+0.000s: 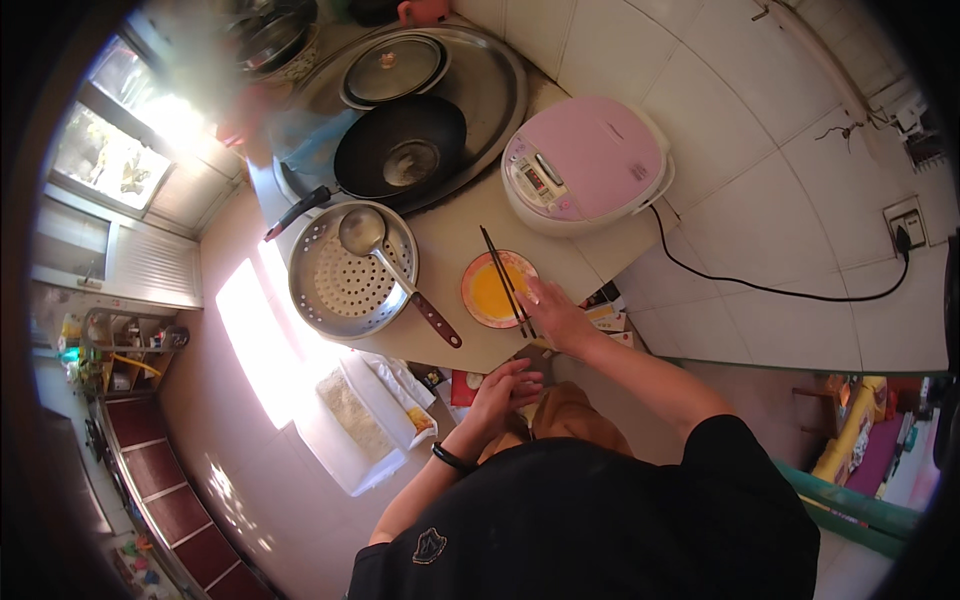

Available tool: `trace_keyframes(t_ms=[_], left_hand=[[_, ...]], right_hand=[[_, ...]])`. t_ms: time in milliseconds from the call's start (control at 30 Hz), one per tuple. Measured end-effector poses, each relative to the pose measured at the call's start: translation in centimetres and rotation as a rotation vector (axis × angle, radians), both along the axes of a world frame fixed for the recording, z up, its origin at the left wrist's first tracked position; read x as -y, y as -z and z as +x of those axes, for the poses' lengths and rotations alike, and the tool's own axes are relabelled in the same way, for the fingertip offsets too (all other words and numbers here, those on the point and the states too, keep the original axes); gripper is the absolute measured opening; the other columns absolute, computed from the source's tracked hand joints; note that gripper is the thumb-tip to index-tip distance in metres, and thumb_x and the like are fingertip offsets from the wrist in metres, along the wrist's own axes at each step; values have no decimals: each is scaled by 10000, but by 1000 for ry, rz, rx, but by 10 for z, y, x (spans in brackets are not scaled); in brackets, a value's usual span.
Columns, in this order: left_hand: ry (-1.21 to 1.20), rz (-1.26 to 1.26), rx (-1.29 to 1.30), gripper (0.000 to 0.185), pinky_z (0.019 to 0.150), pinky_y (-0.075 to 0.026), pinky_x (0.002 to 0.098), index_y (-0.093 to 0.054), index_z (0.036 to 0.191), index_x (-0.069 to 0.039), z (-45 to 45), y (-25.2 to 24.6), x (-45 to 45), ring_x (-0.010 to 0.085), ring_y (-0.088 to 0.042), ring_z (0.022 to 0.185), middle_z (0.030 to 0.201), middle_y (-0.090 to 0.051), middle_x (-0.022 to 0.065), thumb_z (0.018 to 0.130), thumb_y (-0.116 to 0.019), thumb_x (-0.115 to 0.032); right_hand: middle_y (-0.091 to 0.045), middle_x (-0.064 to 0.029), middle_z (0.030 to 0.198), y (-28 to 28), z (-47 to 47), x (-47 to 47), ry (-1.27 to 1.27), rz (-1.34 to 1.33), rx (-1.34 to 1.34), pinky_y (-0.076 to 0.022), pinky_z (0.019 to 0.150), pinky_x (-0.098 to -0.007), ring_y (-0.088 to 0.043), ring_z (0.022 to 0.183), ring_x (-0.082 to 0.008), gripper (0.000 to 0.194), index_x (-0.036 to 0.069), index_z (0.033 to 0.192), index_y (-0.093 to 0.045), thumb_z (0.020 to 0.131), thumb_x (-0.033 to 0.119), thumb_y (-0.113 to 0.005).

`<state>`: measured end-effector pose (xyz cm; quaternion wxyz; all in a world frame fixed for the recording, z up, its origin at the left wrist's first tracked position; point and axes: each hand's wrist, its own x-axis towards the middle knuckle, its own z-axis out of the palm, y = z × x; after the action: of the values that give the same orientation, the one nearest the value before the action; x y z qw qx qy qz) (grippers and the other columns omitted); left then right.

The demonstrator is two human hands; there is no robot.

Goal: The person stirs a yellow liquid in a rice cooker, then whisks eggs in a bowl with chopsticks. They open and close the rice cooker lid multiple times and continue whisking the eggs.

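Observation:
My right hand (553,313) is at the right rim of a small pink-patterned bowl (468,301), its fingertips over the edge. Whether they press on the rim is hard to tell. Yellow liquid that looks like beaten egg (486,291) is in the bowl. A pair of dark chopsticks (500,268) lies across the top, close to my fingers. Below the counter edge, my left hand (504,391) hangs in front of my body, fingers loosely apart and holding nothing. To the bowl's left, a ladle (394,268) with a brown handle rests in a perforated metal steamer pan (304,300).
A pink rice cooker (592,161) stands by the tiled wall, its black cord (750,286) plugged into a socket (904,225). A black frying pan (375,161) and a lidded pan (394,71) sit on a large metal tray (510,79). On the floor is an open white bag (352,420).

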<state>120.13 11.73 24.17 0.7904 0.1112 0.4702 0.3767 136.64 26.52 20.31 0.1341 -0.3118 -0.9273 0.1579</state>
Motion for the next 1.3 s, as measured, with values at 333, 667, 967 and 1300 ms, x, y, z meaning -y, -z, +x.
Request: trace_keyframes(t_ms=[333, 667, 967, 1300], left_hand=[[-294, 205, 451, 481, 1033, -397, 350, -360, 1464, -72, 130, 36, -86, 225, -471, 1268, 1394, -488, 125, 1037, -349, -292], [305, 1126, -152, 587, 1144, -235, 372, -262, 1504, -12, 240, -89, -161, 267, -336, 1385, 1510, -341, 161, 1029, -397, -329], [285, 1022, -1147, 748, 1100, -207, 625, -334, 1468, -78, 230, -27, -220, 424, -423, 1291, 1486, -341, 177, 892, -592, -481], [-165, 624, -852, 327, 832, -503, 359, -576, 1231, -3, 190, -15, -181, 232, -655, 904, 964, -682, 113, 922, -599, -105]], right_hand=[[-334, -202, 1521, -48, 67, 36, -30, -223, -540, -252, 1142, -505, -312, 1403, -410, 605, 52, 1447, -393, 892, 257, -519], [-559, -125, 1312, 23, 227, -54, 879, -1496, -1010, -285, 1125, -479, -402, 1339, -303, 598, 35, 1341, -473, 969, 499, -412], [-534, -166, 1328, -148, 206, -73, 453, -1512, -1471, -260, 1138, -438, -478, 1264, -308, 635, 3, 1462, -317, 1013, 452, -320], [-587, -161, 1213, -125, 206, -123, 431, -659, -932, -393, 1034, -382, -539, 1180, -236, 416, -16, 1375, -452, 991, 144, -474]])
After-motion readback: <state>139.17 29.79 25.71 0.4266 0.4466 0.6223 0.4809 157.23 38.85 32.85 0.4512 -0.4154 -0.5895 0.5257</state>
